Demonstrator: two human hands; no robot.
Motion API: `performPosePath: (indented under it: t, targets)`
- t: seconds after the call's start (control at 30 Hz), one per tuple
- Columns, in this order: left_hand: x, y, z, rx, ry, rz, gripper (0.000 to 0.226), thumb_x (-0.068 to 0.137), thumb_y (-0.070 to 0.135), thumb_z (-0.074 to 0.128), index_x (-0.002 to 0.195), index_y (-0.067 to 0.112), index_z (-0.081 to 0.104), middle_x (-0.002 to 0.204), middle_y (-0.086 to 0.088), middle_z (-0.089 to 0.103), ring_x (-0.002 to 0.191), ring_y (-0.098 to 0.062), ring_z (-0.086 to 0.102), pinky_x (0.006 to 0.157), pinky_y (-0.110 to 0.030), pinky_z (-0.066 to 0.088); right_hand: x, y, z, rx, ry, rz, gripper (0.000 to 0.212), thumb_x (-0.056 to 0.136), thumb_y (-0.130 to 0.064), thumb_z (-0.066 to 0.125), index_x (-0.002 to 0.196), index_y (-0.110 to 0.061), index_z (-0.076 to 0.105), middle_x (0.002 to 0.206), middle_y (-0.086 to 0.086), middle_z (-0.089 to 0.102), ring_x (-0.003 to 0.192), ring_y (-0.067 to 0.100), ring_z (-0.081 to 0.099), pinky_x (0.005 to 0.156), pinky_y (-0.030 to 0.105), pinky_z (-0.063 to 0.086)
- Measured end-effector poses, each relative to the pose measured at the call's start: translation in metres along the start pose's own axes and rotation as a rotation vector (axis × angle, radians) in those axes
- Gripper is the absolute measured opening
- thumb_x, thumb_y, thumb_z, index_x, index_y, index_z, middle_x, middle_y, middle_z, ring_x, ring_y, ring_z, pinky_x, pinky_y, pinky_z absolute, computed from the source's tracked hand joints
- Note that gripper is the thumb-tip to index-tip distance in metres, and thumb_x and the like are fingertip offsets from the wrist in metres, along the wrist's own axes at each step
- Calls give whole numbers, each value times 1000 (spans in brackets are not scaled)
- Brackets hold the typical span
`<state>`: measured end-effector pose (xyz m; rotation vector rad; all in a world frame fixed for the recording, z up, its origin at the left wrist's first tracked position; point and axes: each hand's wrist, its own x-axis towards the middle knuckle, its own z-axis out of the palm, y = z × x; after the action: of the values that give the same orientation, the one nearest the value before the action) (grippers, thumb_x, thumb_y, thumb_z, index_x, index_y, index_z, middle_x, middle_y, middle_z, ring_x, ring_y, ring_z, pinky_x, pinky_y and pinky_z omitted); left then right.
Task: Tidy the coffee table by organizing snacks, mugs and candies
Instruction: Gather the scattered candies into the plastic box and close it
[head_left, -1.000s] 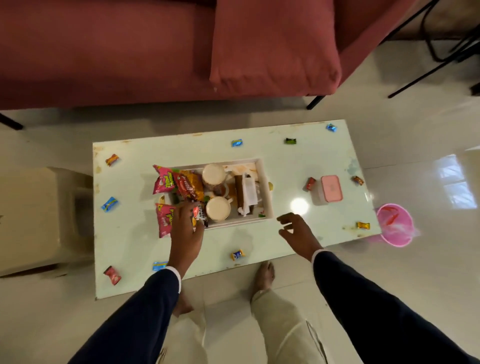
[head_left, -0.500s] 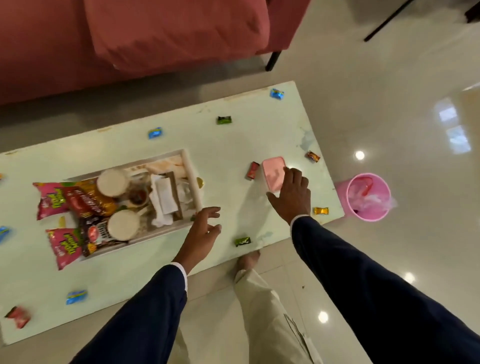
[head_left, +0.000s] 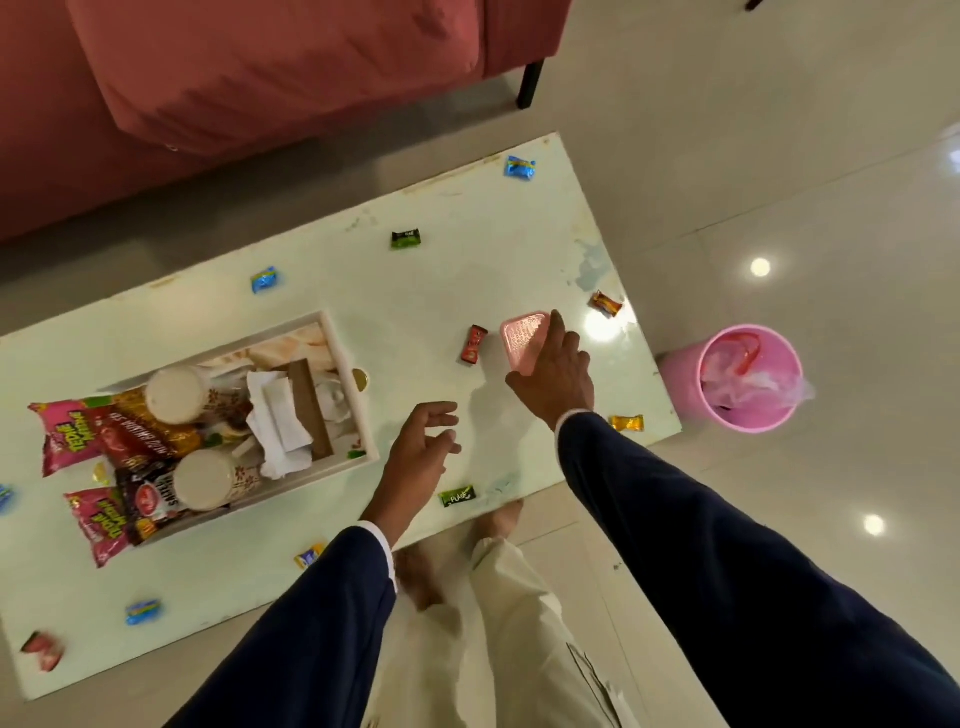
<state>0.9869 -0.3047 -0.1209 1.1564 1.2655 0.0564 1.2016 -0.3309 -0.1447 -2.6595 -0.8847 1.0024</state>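
Note:
A white tray (head_left: 370, 431) on the pale coffee table (head_left: 467, 270) holds two mugs (head_left: 205, 480), tissues and snack packets (head_left: 78, 436) that overhang its left side. My right hand (head_left: 558, 376) grips a small pink lidded box (head_left: 522, 340) near the table's right end. My left hand (head_left: 423, 447) hovers open over the table just right of the tray. Wrapped candies lie scattered: a red candy (head_left: 474, 344) beside the box, a green candy (head_left: 457, 494) by the front edge, an orange candy (head_left: 627, 422), a blue candy (head_left: 520, 168) at the far corner.
A pink waste bin (head_left: 748, 376) with a plastic liner stands on the floor off the table's right end. A red sofa (head_left: 260, 67) runs along the far side. My feet and legs are at the table's front edge.
My right hand has gone from the front edge to the pink box and closed on it. My left hand left the snack packets and moved right past the tray. The view shifted right.

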Motion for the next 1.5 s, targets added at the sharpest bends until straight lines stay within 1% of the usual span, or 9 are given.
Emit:
performPosePath:
  t: [0.23, 0.43, 0.6, 0.73, 0.87, 1.1, 1.2, 1.3, 1.5]
  targets:
    - [-53, 76, -17, -24, -88, -11, 18, 106, 39, 47, 122, 38, 56, 129, 7, 62, 110, -12, 68, 82, -34, 54, -113, -10, -63, 496, -104, -24, 101, 75, -34, 78, 155, -23, 17, 151, 10, 39, 135, 32, 46, 109, 50, 46]
    - [-143, 147, -39, -295, -140, 7, 59, 98, 69, 38, 129, 27, 65, 123, -4, 73, 111, -26, 70, 92, -53, 58, -241, -66, -124, 712, -170, -235, 94, 70, -44, 76, 148, -43, 23, 143, -6, 45, 126, 16, 55, 82, 19, 59]
    - [-218, 183, -48, -383, -103, 126, 76, 90, 79, 41, 132, 20, 65, 125, -13, 72, 116, -33, 68, 102, -50, 54, -317, -104, -154, 682, -94, -371, 96, 76, -51, 74, 153, -41, 17, 155, -5, 35, 136, 21, 47, 104, 43, 54]
    - [-247, 193, -49, -438, -1, 168, 64, 93, 77, 38, 121, 26, 67, 108, -2, 77, 96, -19, 76, 74, -32, 63, -347, -121, -165, 636, -8, -419, 94, 79, -67, 68, 152, -44, 14, 159, -8, 29, 140, 21, 44, 108, 46, 50]
    - [-259, 203, -45, -484, 23, 181, 54, 95, 75, 36, 111, 32, 65, 87, 10, 78, 77, -9, 76, 56, -23, 58, -353, -125, -184, 441, 70, -470, 90, 83, -74, 55, 153, -45, 6, 155, 1, 33, 133, 27, 52, 99, 47, 56]
    - [-248, 231, -18, -453, 92, 169, 49, 96, 75, 33, 105, 38, 64, 106, 2, 72, 97, -20, 71, 71, -34, 58, -333, -116, -224, 317, 51, -549, 81, 90, -73, 44, 153, -50, -1, 135, 5, 41, 117, 31, 61, 87, 46, 61]
    - [-237, 251, -2, -466, 64, 171, 62, 96, 75, 27, 107, 32, 70, 98, -6, 78, 87, -24, 77, 71, -41, 63, -309, -99, -250, 479, -39, -588, 67, 98, -60, 43, 154, -52, 7, 145, 1, 41, 121, 24, 59, 88, 47, 60]
    - [-224, 266, 10, -573, 4, 152, 76, 97, 75, 23, 118, 19, 70, 104, -21, 74, 91, -35, 73, 78, -52, 60, -276, -77, -280, 712, -194, -619, 56, 97, -55, 39, 150, -57, 22, 138, -5, 55, 93, 11, 68, 71, 36, 63]
    - [-203, 268, 21, -836, 25, 66, 86, 87, 85, 35, 123, 15, 70, 103, -17, 75, 89, -32, 74, 82, -53, 60, -201, -38, -301, 1102, -424, -236, 32, 93, -35, 46, 119, -33, 64, 109, 12, 72, 86, 35, 73, 65, 46, 61]
